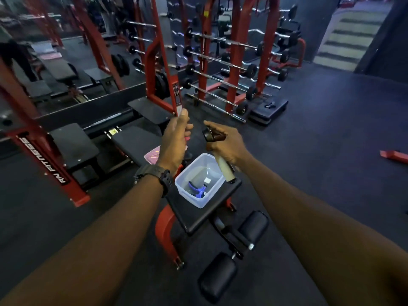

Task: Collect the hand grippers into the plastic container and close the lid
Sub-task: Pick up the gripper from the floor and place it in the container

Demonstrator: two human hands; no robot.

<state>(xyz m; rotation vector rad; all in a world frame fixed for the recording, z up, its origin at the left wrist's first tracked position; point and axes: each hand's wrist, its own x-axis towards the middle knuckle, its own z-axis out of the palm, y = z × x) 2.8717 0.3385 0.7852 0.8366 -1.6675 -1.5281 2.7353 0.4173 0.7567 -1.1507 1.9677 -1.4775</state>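
Note:
A clear plastic container [206, 200] stands open on the black pad of a gym bench [194, 217]. A blue hand gripper [196, 189] lies inside it. My right hand [225, 143] is shut on a hand gripper with a black spring head and cream handles [223, 167], held just above the container's far right corner. My left hand [176, 140] hovers above and left of the container with fingers loosely curled; something pink shows at its fingers, but I cannot tell whether it is held. A pink lid [152, 154] lies on the bench behind the left hand.
Red racks with barbells [220, 62] stand ahead. Black flat benches [75, 146] and a red machine frame [50, 168] fill the left. The bench's padded foot rollers [254, 226] sit below the container. Dark rubber floor spreads to the right, with stairs [346, 40] at the far right.

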